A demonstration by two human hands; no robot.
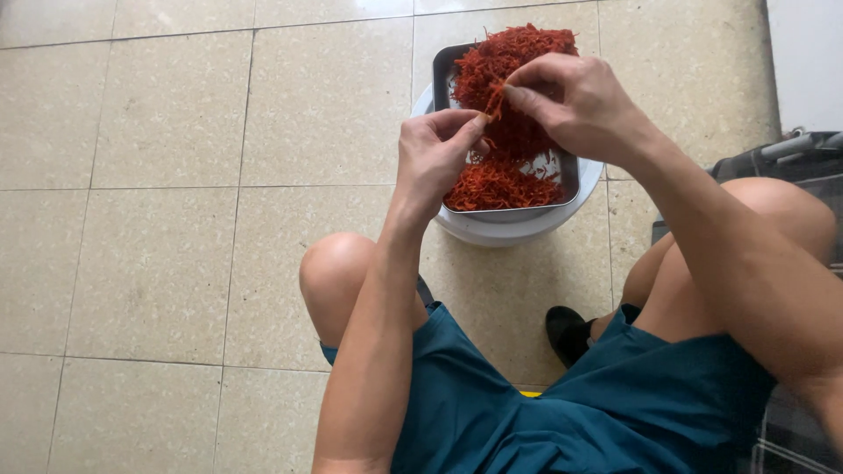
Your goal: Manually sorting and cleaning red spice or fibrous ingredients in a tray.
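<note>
Soft, even daylight fills the view; the tiled floor (158, 263) shows a pale sheen along the top edge, shadows stay faint, and everything looks sharp with slight edge stretching.

Likely a home: glossy beige square-tiled floor (176, 132), rectangular metal tray (569, 171) of red-orange shredded strands (500, 184) set on a round white plastic bucket (518, 226), worked at seated low.

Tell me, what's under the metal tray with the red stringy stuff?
The metal tray sits on a round white container; only its rim shows. What is inside is covered by the tray and red shreds.
</note>
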